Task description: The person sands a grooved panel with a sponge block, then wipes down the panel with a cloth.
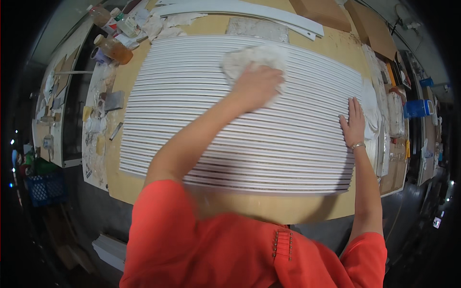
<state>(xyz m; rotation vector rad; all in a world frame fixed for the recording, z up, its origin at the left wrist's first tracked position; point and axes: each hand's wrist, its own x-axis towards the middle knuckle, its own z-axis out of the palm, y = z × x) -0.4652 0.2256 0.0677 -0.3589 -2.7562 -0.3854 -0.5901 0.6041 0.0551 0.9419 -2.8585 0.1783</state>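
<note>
A white slatted panel (192, 115) with dark gaps between its long strips lies flat across the wooden table. Near its far middle, my left hand (258, 87) grips a bunched white cloth (245, 60) and presses it on the strips; the cloth and fingers are slightly blurred. Out at the panel's right edge, my right hand (354, 126) rests flat with its fingers stretched and holds nothing. A bracelet circles that wrist.
Several bottles, among them one with amber liquid (115, 50), stand at the back left. Long white strips (240, 7) lie at the far edge, beside cardboard boxes (321, 13). A grey block (114, 101) sits left of the panel. The wooden table (216, 204) shows along the near side.
</note>
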